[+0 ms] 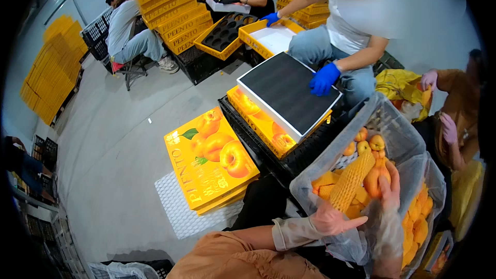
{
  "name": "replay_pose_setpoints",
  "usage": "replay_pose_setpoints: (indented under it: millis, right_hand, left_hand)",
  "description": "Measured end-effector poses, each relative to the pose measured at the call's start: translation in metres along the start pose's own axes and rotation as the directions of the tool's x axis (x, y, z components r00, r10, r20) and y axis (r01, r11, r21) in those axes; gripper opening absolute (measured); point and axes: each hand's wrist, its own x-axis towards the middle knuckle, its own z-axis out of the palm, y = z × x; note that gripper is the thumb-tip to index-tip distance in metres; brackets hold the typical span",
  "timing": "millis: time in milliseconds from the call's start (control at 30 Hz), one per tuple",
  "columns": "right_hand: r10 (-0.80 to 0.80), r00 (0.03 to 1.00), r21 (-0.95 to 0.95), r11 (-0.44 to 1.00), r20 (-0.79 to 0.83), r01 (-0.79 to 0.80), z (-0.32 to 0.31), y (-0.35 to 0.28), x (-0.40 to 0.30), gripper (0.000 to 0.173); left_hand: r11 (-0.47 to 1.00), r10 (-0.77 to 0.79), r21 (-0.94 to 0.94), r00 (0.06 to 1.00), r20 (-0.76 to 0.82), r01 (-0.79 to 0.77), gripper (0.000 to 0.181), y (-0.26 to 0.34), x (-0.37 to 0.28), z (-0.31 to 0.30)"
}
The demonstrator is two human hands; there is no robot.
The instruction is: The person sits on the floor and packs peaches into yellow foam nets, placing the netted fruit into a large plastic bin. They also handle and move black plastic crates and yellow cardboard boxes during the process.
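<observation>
My left hand (334, 219), in a thin glove with a loose cuff, holds a yellow foam net sleeve (352, 180) that points away from me. Beside it my right hand (388, 186) grips an orange fruit in foam netting (376, 180); the fingers hide part of it. Both hands are over a plastic-lined crate (310, 186). Inside, several bare peaches (376, 142) lie at the far end, with more yellow foam sleeves (325, 180) nearer me. A second lined bin (436, 178) on the right contains netted fruit (416, 221).
Printed yellow fruit boxes (213, 159) are stacked on the left over white foam netting (174, 201). Ahead, a co-worker's blue-gloved hand (325, 79) rests on a black-lined white tray (286, 89). A pink-gloved person (449, 128) sits on the right. Tall box stacks (174, 15) stand farther back.
</observation>
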Motion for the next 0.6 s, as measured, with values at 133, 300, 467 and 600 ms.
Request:
replay_pose_setpoints:
  millis: [133,300,467,600]
  right_hand:
    - [-0.02,0.993,0.038,0.999,0.115,0.016,-0.006,-0.047,-0.097,0.073]
    - [0.072,0.997,0.035,0.997,-0.036,-0.071,0.003,-0.037,-0.149,0.07]
    - [0.111,0.994,0.43,0.898,-0.018,-0.092,-0.056,0.0,-0.168,0.066]
    - [0.338,0.939,0.584,0.749,0.069,-0.313,-0.02,-0.021,-0.171,0.052]
  left_hand:
    - [0.984,0.046,-0.176,0.959,0.279,0.004,0.085,0.019,-0.011,0.007]
    - [0.797,-0.025,-0.555,0.93,0.366,0.239,0.075,0.032,-0.056,0.021]
    - [0.59,-0.192,-0.455,0.663,0.724,0.667,0.081,0.077,-0.03,-0.026]
    - [0.088,-0.019,-0.537,0.541,0.841,0.839,0.082,0.085,-0.036,-0.025]
